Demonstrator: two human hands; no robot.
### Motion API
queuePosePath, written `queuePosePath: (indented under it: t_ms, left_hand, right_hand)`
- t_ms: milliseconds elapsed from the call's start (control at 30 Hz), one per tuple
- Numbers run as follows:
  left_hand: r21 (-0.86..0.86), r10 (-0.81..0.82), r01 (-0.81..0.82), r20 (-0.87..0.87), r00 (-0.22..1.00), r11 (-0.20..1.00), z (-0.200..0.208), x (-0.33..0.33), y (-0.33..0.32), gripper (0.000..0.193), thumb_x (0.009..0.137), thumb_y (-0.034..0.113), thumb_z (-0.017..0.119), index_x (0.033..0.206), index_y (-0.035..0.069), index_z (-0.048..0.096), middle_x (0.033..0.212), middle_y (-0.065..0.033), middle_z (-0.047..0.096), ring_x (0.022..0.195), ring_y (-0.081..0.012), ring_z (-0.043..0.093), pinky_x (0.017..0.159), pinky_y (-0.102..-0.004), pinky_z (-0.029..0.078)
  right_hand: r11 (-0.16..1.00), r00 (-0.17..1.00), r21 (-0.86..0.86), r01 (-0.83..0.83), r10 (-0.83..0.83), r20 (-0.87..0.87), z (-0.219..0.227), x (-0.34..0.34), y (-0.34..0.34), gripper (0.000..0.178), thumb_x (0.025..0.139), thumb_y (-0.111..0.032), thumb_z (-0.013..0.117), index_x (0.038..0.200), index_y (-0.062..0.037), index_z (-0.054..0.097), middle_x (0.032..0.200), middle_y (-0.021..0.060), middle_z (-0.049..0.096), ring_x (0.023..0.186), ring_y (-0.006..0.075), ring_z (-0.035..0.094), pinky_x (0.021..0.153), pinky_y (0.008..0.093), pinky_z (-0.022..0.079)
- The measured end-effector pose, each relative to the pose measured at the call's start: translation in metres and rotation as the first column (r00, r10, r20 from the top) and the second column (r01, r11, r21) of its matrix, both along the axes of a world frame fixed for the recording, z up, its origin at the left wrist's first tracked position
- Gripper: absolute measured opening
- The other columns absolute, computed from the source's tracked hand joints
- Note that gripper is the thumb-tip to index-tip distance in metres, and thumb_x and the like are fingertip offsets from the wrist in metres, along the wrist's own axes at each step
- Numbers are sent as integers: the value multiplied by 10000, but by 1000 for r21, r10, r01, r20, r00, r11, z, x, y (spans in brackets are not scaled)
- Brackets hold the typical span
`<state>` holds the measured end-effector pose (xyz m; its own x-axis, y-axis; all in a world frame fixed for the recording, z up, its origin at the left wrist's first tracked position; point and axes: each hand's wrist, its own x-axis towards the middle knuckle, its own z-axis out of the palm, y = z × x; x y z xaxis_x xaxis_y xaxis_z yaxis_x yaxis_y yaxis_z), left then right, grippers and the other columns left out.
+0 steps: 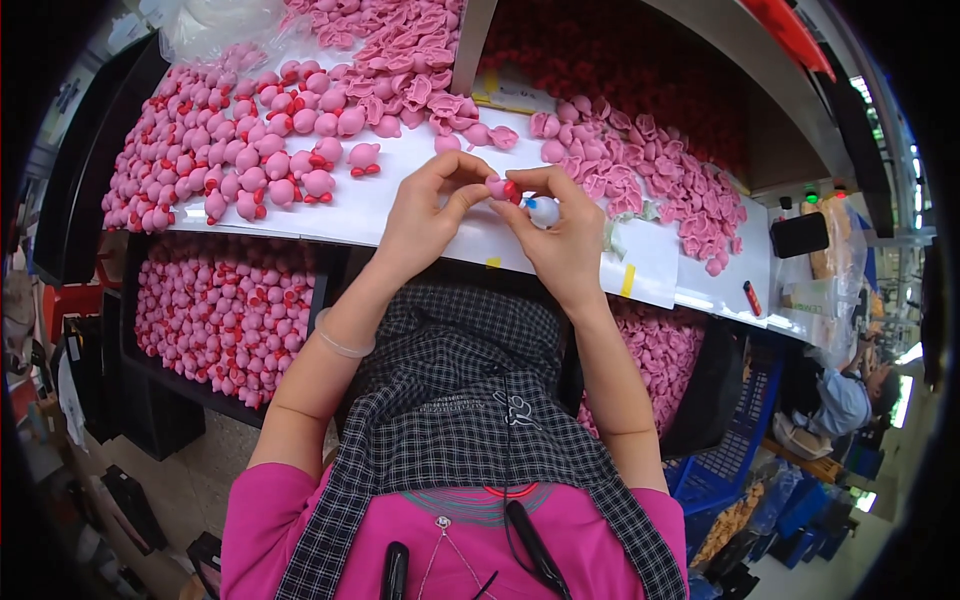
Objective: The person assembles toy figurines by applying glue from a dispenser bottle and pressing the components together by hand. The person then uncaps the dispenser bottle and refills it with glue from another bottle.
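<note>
Above the white worktop, my left hand pinches a small round pink toy figure between thumb and fingertips. A red part shows on the figure's right side, where my right hand meets it with closed thumb and forefinger. Tucked inside that same right hand is a small white bottle with a blue band, partly covered by the fingers. Just beyond my hands lie loose round pink pieces. Many figures with red feet spread out to the left.
Hollow pink shells are heaped back right. Bins below hold pink-and-red figures on the left and pink pieces on the right. A red marker-like stick and a black phone-like slab are at right. Another person sits farther right.
</note>
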<state>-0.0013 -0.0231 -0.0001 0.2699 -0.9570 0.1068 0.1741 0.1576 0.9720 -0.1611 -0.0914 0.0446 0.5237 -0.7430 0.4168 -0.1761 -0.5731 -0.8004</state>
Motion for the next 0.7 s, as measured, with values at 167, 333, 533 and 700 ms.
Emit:
queuePosePath:
  t_ms: [167,333,533,700]
  left_hand:
    - [-95,210,-194,634,745,976,1,13,1,307,892,-49,592,1197,-20,569,1037,-111,686,987,-211,671,922,-316,511]
    - [0,144,-163,477,867,987,9,14,16,351,892,-36,602,1239,-7,554,1058,-125,690,1026,-238,662,951,-334,497]
    - [-159,136,-28,722,678,987,18,8,23,634,784,64,789,1339,34,485,1098,-121,693,1132,-248,618,1017,-354,454]
    - [12,61,-91,649,759,996,14,5,19,762,701,73,862,1343,36,453,1101,-93,721,1085,-241,664,981,-343,486]
  right_hand:
    - [997,970,-18,-81,75,-229,-16,-1,-3,323,798,-61,780,1073,8,625,1014,85,698,966,173,654,852,310,515]
    - [971,985,217,-96,124,-121,-22,-21,-11,413,893,-53,672,1281,-15,536,1082,63,692,1022,170,636,845,281,514]
    - [966,989,256,-21,-19,150,-15,-19,-11,222,910,-131,705,1076,-33,595,892,59,698,736,82,623,593,217,475]
    - [974,966,213,-80,23,259,-12,-14,-11,230,891,-184,746,992,-42,596,838,43,699,695,77,624,554,203,459]
